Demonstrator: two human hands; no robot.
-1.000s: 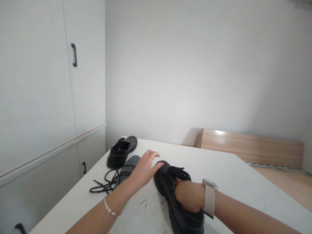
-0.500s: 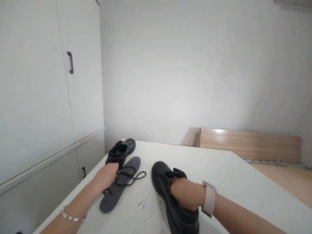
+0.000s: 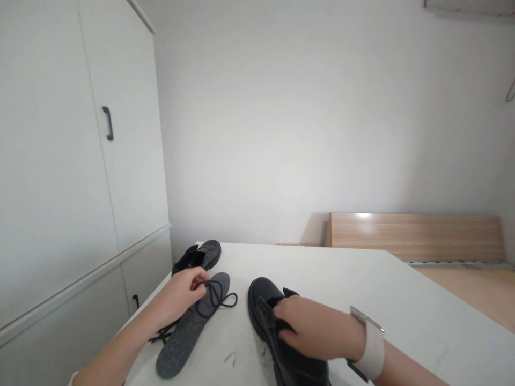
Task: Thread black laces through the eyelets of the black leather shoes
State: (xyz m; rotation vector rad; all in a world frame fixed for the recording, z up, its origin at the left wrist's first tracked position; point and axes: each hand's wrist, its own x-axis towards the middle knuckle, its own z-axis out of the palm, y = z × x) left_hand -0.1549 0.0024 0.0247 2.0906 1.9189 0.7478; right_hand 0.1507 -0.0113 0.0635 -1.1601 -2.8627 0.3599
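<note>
Shoelace, black, is pinched in the left hand over the grey insole. To its right the boot lies on the white table, toe pointing away, gripped at its opening by the right hand.

Boot black leather, slight sheen. Insole grey felt, matt, fuzzy. Lace black woven cord. Table white, smooth, scuffed. Headboard light wood, glossy. Cupboard white, matt.
</note>
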